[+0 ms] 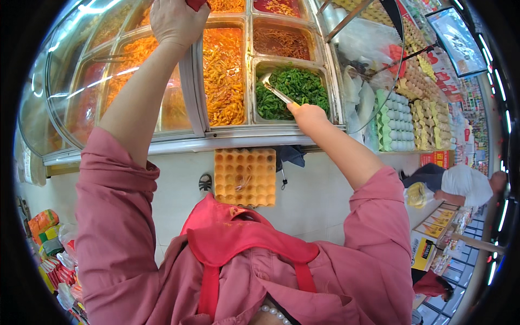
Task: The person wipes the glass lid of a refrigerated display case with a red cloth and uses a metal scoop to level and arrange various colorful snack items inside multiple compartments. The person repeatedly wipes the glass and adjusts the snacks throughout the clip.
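Observation:
My right hand [308,118] holds the yellow handle of a metal serving utensil [276,91], whose head lies on chopped green vegetables [302,87] in a steel tray. At the top left, my left hand [176,20] is over the display case, with its fingers around something red [197,4] that is cut off by the picture's edge. Beside the greens is a long tray of orange-red pickled strips [223,77]. Behind them sits a tray of dark brown shreds in red oil [280,42].
A glass sliding panel [81,93] covers the trays at left. Right of the case stand stacked egg trays [394,122] and plastic bags [365,40]. An orange egg tray [245,176] is below the case's front edge. At far right, a person [463,185] in a white top carries a bag.

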Motion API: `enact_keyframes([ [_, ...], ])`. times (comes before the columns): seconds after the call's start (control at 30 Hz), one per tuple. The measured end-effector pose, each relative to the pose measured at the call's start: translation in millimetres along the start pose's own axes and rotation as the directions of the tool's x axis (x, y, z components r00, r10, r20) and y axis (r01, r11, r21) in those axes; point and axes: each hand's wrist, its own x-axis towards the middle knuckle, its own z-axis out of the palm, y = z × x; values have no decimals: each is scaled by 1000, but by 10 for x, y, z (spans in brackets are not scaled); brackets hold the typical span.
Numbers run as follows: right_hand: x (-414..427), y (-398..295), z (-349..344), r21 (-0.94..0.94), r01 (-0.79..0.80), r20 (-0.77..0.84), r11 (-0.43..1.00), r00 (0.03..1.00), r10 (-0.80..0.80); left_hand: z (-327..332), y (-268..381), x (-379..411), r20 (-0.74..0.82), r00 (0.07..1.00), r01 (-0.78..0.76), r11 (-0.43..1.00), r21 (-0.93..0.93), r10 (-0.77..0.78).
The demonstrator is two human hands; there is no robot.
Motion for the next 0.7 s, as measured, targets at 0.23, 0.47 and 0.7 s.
enact_keyframes([
  [0.23,-572,596,244,-43,-111,-57,993,992,109,12,10,5,-17,1000,-6,1000,-1,6],
  [0.47,-738,975,474,133,-160,-76,978,982,171,12,-23,11,-5,1000,-11,1000,28,11],
  [0.7,-1166,735,361,685,-50,-206,727,944,258,18,-55,-32,-11,1000,-6,1000,4,6],
])
